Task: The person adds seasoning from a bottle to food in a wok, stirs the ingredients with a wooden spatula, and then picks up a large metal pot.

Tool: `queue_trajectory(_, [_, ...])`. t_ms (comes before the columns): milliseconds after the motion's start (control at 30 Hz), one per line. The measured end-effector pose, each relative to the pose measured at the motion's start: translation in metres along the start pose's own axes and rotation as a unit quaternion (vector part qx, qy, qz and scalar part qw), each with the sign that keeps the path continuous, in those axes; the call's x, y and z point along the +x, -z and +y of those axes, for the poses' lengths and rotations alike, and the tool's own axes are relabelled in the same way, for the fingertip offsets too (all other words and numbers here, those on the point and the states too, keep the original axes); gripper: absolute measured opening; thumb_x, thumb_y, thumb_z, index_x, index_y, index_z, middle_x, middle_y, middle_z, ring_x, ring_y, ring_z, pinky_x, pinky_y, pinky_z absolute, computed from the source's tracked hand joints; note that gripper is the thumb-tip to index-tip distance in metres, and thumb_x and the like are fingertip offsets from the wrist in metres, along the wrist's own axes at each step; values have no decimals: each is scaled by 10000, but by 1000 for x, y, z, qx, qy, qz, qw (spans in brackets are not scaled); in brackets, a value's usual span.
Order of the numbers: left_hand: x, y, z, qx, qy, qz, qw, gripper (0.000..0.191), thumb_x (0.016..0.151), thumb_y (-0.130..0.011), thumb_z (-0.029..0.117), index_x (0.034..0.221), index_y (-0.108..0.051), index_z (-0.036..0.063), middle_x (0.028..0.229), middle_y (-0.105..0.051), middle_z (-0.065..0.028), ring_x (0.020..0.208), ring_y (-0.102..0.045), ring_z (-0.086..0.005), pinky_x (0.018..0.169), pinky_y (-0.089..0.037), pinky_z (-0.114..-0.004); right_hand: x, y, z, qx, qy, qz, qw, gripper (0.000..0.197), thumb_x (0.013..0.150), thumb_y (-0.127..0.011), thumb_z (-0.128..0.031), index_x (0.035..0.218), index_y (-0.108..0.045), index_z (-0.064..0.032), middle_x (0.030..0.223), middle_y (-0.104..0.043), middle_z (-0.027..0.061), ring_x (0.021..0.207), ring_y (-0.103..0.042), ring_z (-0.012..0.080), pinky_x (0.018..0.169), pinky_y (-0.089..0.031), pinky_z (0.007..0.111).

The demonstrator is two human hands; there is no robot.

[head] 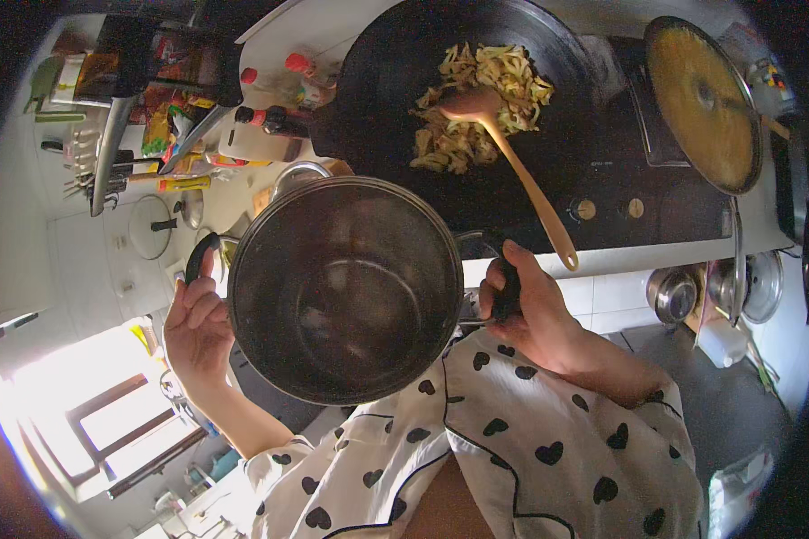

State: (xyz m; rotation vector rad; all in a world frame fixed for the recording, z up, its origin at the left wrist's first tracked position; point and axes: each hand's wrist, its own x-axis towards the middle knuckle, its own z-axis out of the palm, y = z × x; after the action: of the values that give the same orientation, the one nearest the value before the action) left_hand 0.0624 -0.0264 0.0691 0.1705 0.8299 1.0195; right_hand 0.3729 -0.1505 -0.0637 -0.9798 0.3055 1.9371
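Close before my chest I hold a deep metal pot (270, 296) with both hands. Its open top faces me, and only its bare dark inner wall and bottom show. My left hand (199, 337) is curled around the black left handle (199, 259). My right hand (536, 313) grips the black right handle (507, 290). Beyond the pot, a black wok (374, 87) holds pale and browned cut food (519, 74), perhaps a vegetable. A wooden spatula (526, 178) rests with its head on the food and its handle pointing back towards me.
A black cooktop (667, 215) with two knobs lies under the wok. At right stands a large round lid (687, 94). Left of the wok are a dark bottle (283, 121) and a cutting board (256, 141). Metal pots (671, 293) sit low at right. A bright window (121, 411) is at left.
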Motion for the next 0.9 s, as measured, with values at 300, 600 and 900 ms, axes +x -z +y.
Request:
queue_trajectory(300, [1, -11, -4, 90, -33, 28, 995, 481, 967, -373, 213, 1320, -254, -90, 732, -409, 45, 543, -343, -36, 632, -347, -235, 6, 5, 5, 13, -15, 1, 1000, 370, 908, -389, -447, 714, -411, -133, 582, -523, 79, 398, -367, 129, 370, -283, 243])
queue_trajectory(600, [9, -14, 4, 108, -22, 18, 994, 483, 958, -390, 211, 1330, -260, -68, 726, -395, 53, 545, -340, -24, 633, -328, -221, 8, 0, 5, 46, -18, -4, 999, 376, 891, -404, -471, 723, -404, -134, 587, -529, 81, 426, -402, 132, 381, -293, 240])
queue_trajectory(900, [14, -18, 10, 64, 21, 2, 998, 482, 954, -399, 190, 1351, -249, -39, 772, -368, 45, 591, -336, -33, 683, -307, -236, 12, 4, 5, 70, -12, 0, 998, 378, 895, -392, -455, 705, -411, -129, 573, -518, 75, 446, -428, 137, 420, -334, 264])
